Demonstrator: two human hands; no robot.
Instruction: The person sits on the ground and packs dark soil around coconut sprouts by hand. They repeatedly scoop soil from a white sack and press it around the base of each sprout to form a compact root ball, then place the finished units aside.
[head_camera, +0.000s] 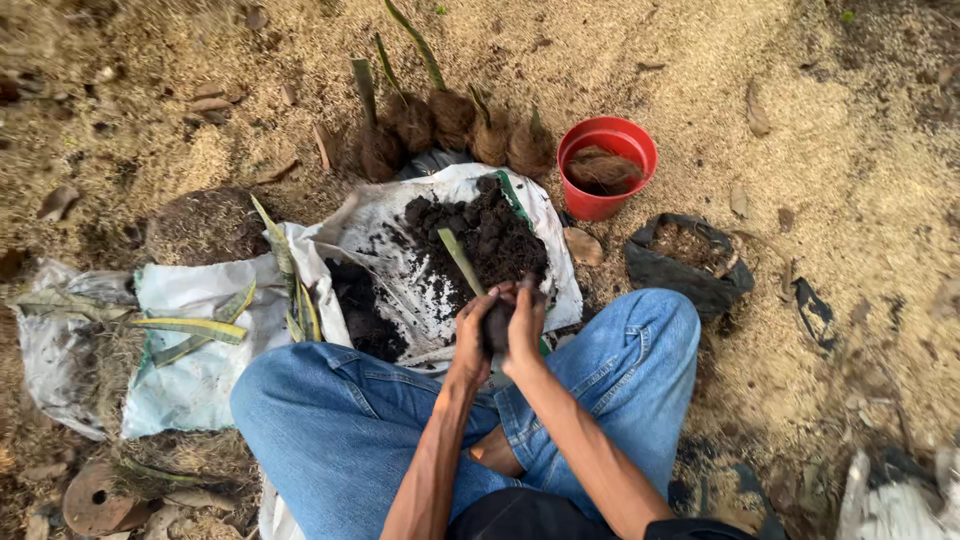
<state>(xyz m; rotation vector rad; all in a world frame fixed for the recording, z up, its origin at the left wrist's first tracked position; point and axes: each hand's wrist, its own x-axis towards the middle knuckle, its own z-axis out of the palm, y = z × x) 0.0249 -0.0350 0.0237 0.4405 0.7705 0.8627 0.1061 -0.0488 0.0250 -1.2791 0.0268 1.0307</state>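
Observation:
My left hand (472, 335) and my right hand (527, 322) press together around a dark ball of soil (497, 324). A green leaf cutting (459, 260) sticks up out of the ball, slanting to the upper left. Both hands hover over a white sack (400, 215) spread on the ground, with a heap of dark soil (485, 235) on it. I sit cross-legged in blue jeans, knees on either side of the sack.
Several fibre-wrapped root balls with green leaves (450, 125) stand in a row behind the sack. A red pot (606, 165) with fibre sits to the right, next to a black bag of soil (688, 262). Loose striped leaves (195, 330) lie on another sack at left.

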